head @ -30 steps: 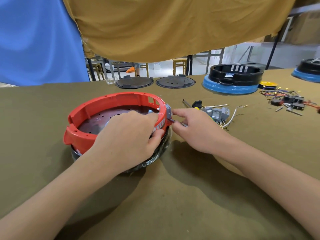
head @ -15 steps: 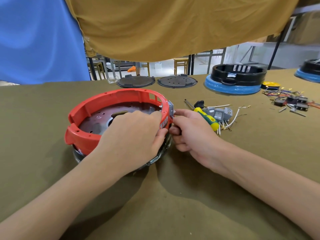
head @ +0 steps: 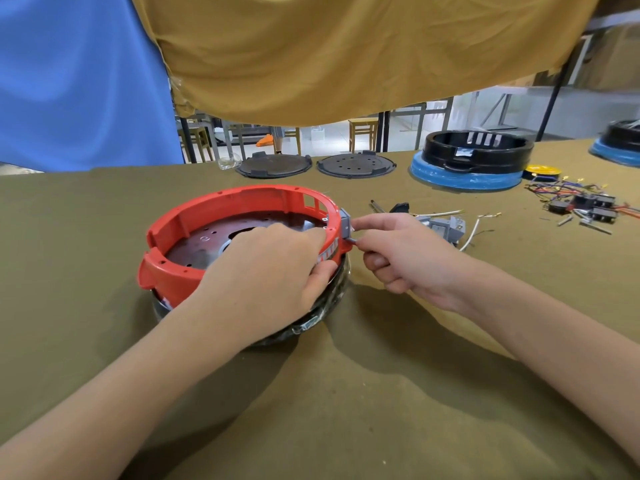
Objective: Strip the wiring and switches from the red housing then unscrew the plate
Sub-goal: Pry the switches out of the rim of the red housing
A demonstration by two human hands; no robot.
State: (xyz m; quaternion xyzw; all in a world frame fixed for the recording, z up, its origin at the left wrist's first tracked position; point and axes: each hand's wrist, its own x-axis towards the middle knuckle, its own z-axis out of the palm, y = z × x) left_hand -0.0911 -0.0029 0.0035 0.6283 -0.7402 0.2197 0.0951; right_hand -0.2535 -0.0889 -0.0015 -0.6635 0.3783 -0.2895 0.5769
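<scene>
- The left hand (head: pixel 273 268) is draped over the near right rim of the red housing (head: pixel 242 206), fingers curled over the edge and thumb on the outer wall — a bracing grip, likely there to keep the ring from turning or sliding under the other hand's work
- The right hand (head: pixel 405 254) is curled around a thin dark tool shaft (head: pixel 351 240) whose tip meets the housing wall just below the grey switch (head: pixel 345 223); the handle is hidden in the fist, so I cannot tell which tool it is
- The switch sits on the outside of the rim, its right side — apparently the part in hand, being freed by prying or unscrewing
- The housing rests on a dark base in the middle of the table (head: pixel 381 410), tilted a little, with the dark metal plate (head: pixel 207 240) in its floor, seemingly not yet unscrewed
- Just beyond the right hand lie a grey part with loose white wires (head: pixel 446 226) — set aside within reach
- Further right, a pile of wires and small switches (head: pixel 581 202) lies well apart
</scene>
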